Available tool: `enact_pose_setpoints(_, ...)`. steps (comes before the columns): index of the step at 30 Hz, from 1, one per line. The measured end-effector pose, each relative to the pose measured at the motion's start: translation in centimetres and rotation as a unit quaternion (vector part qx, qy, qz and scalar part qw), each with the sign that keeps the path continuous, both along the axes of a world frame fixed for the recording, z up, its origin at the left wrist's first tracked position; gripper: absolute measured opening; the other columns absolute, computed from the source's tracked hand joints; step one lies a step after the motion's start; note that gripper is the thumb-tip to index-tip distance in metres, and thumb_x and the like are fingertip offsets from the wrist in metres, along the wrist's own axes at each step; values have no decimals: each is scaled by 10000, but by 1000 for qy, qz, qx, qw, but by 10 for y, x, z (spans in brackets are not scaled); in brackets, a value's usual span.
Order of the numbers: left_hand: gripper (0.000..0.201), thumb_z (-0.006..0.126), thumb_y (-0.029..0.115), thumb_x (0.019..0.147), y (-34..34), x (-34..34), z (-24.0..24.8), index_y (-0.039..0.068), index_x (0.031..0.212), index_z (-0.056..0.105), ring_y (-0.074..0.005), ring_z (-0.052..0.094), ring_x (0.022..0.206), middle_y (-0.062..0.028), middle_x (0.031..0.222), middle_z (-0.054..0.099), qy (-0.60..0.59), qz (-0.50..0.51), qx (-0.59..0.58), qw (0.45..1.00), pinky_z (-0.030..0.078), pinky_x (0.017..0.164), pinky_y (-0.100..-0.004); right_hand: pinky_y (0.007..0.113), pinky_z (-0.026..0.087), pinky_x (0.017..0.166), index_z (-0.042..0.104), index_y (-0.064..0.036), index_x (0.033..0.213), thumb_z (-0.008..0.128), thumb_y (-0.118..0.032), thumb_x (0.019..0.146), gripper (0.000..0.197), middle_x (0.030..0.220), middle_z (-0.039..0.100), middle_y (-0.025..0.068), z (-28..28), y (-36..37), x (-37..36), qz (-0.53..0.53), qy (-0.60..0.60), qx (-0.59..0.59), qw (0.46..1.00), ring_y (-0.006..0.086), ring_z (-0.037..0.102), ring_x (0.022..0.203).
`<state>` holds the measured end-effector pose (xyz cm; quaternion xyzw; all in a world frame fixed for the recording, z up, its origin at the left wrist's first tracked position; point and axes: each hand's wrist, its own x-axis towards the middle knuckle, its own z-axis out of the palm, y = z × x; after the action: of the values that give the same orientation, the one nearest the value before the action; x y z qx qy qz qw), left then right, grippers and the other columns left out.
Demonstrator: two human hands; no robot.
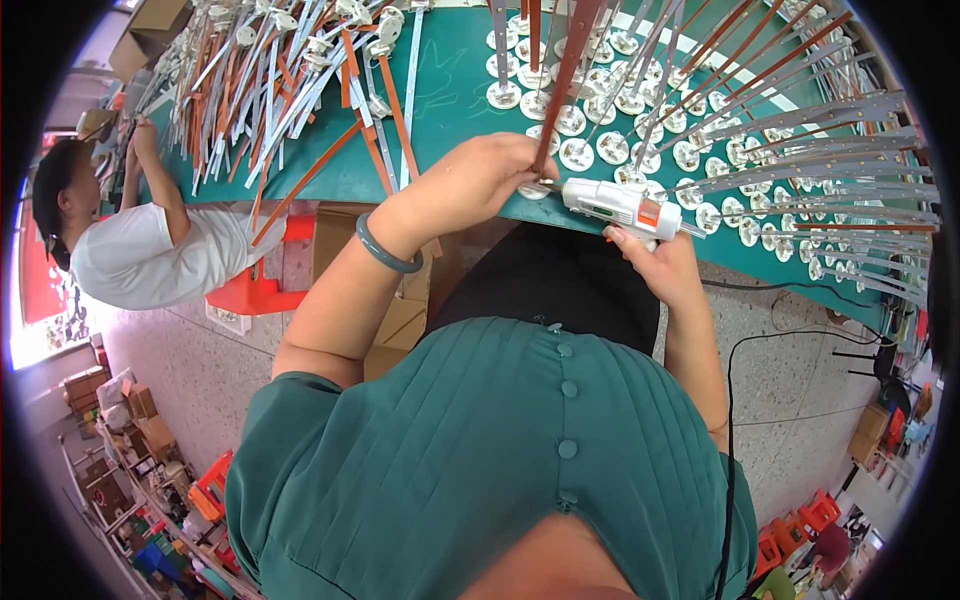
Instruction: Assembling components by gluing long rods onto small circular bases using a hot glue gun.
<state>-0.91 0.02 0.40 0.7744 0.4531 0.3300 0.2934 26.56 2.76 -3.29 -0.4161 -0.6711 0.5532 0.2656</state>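
My left hand, with a grey bangle on its wrist, has its fingers closed round the lower end of a reddish-brown strip. The strip rises from a white round base at the near edge of the green table; my fingers partly cover that base. In my right hand is a white glue gun with an orange patch. Its nozzle points left, close to the foot of the strip and my left fingertips. Whether the nozzle touches the base I cannot tell.
Many white round bases with upright grey and brown strips crowd the table's right side. A loose pile of strips covers its left. A co-worker sits at the left near a red stool. A black cable hangs at my right.
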Motion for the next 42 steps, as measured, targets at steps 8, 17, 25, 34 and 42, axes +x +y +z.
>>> enact_pose_setpoints(8, 139, 570, 0, 843, -9, 6, -12, 15, 965, 637, -341, 601, 904, -145, 916, 635, -1, 54, 16, 998, 492, 796, -405, 254, 471, 720, 623, 9, 1093, 731, -121, 824, 318, 913, 656, 42, 2, 0, -3, 14, -25, 31, 999, 93, 583, 805)
enact_pose_setpoints(17, 138, 608, 5, 833, -12, 13, -14, 23, 952, 675, -325, 625, 853, -131, 894, 654, -14, 115, 34, 993, 508, 754, -379, 272, 466, 685, 622, 22, 994, 723, -122, 824, 244, 842, 653, 86, 2, -2, -8, 36, -65, 107, 991, 124, 582, 759)
enact_pose_setpoints(25, 139, 609, 0, 833, -13, 12, -11, 25, 946, 685, -320, 632, 828, -133, 878, 656, -18, 119, 31, 992, 511, 726, -367, 297, 409, 583, 557, -15, 834, 708, -142, 826, 197, 690, 555, 84, 8, -12, -16, 16, -89, 161, 983, 159, 489, 624)
enact_pose_setpoints(34, 130, 599, 7, 836, -14, 12, -12, 17, 940, 677, -329, 627, 811, -140, 877, 653, -11, 119, 20, 993, 507, 715, -373, 278, 416, 609, 551, -8, 848, 704, -123, 833, 192, 731, 567, 70, 5, -13, -15, 24, -82, 159, 984, 129, 487, 666)
enact_pose_setpoints(42, 126, 578, 12, 836, -14, 13, -11, 18, 930, 663, -327, 620, 813, -151, 865, 636, -13, 109, 22, 994, 501, 725, -375, 246, 428, 631, 577, -18, 917, 718, -109, 823, 192, 781, 609, 53, 1, -10, -3, 43, -99, 149, 983, 99, 520, 706)
